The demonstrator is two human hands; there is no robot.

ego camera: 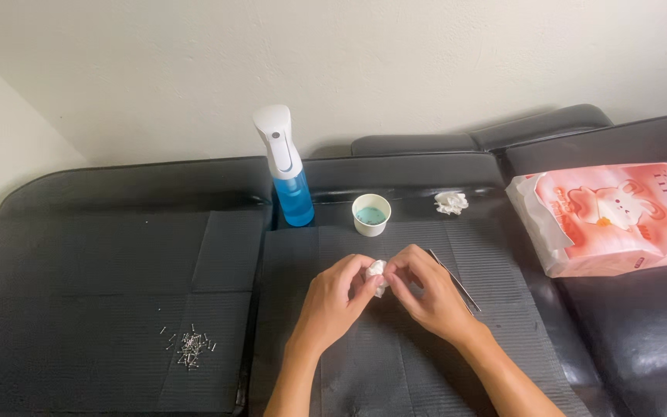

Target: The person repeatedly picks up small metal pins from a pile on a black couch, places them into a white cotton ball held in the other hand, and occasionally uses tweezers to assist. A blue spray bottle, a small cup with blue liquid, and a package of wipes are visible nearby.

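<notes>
left hand (332, 297) and right hand (426, 293) fingers pinched on white wad (377, 272), mid-counter | slim metal tool (455, 280) touching right hand: could get nudged away | paper cup (371, 214) beyond: may tip if knocked

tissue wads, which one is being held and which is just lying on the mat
The small white wad pinched between the left hand and right hand is held; the other crumpled wad lies alone beside the paper cup.

Blue spray bottle (290, 184), pink tissue pack (619, 216), white wad (377, 272), black mat (102, 309).
</notes>
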